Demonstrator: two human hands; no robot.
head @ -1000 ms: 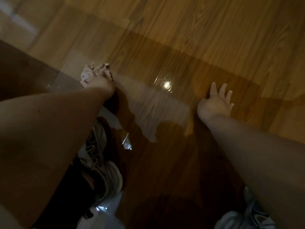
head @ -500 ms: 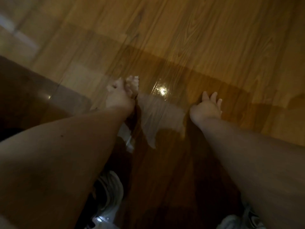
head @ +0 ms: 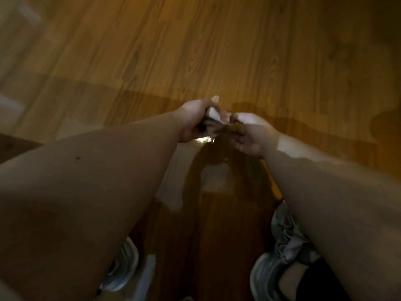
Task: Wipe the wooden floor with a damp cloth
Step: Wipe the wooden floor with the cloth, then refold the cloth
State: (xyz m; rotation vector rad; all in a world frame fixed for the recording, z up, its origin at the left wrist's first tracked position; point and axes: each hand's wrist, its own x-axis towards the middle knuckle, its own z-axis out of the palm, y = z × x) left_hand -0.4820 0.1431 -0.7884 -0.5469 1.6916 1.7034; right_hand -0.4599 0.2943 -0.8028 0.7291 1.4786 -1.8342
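Note:
The crumpled pale cloth [head: 217, 118] is bunched between my two hands, held above the wooden floor [head: 195, 51]. My left hand [head: 193, 120] grips its left end with curled fingers. My right hand [head: 249, 133] holds the right end, fingers curled round the cloth. The view is blurred and dim, so the cloth's pattern is hard to make out. A wet, shiny patch [head: 208, 177] lies on the boards just below the hands, darker than the dry planks beyond.
My two shoes stand at the bottom, the left shoe [head: 121, 268] and the right shoe [head: 267, 274]. A crumpled grey fabric [head: 286, 233] lies by the right shoe. Dry floor stretches away ahead.
My right hand lifted off the floor and came left to take the cloth. My left hand carried the cloth from the left toward the middle. The camera view shifted.

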